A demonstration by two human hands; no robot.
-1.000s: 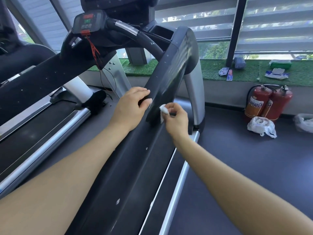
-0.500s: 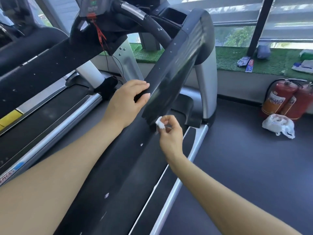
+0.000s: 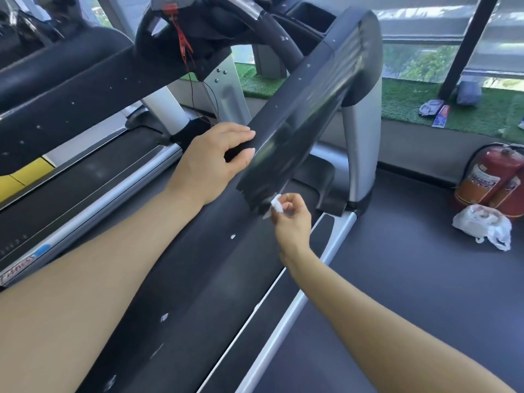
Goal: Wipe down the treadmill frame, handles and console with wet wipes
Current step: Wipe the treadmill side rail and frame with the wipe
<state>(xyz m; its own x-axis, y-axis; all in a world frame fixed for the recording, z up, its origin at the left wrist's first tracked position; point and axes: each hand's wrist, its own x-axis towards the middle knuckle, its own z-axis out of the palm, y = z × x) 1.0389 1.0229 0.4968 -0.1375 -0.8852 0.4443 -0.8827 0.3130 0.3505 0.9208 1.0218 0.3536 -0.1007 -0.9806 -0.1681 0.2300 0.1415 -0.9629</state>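
Observation:
The treadmill's black right side rail point(image 3: 306, 89) runs from the lower left up to the silver upright point(image 3: 363, 143). My left hand point(image 3: 209, 163) grips the rail from the left side, thumb under its edge. My right hand point(image 3: 289, 219) pinches a small bunched white wet wipe point(image 3: 275, 205) against the lower edge of the rail's glossy panel. The console is mostly cut off at the top edge; a red safety cord point(image 3: 181, 43) hangs from it.
A second treadmill rail point(image 3: 71, 89) and belt point(image 3: 85, 171) lie to the left. On the dark floor at right stand two red fire extinguishers point(image 3: 490, 180) and a white plastic bag point(image 3: 482, 225). A green turf ledge point(image 3: 425, 109) holds small items under the window.
My right hand has slid the wipe down along the rail's outer face to its lower edge. The camera has tilted down and moved closer. My left hand keeps its grip.

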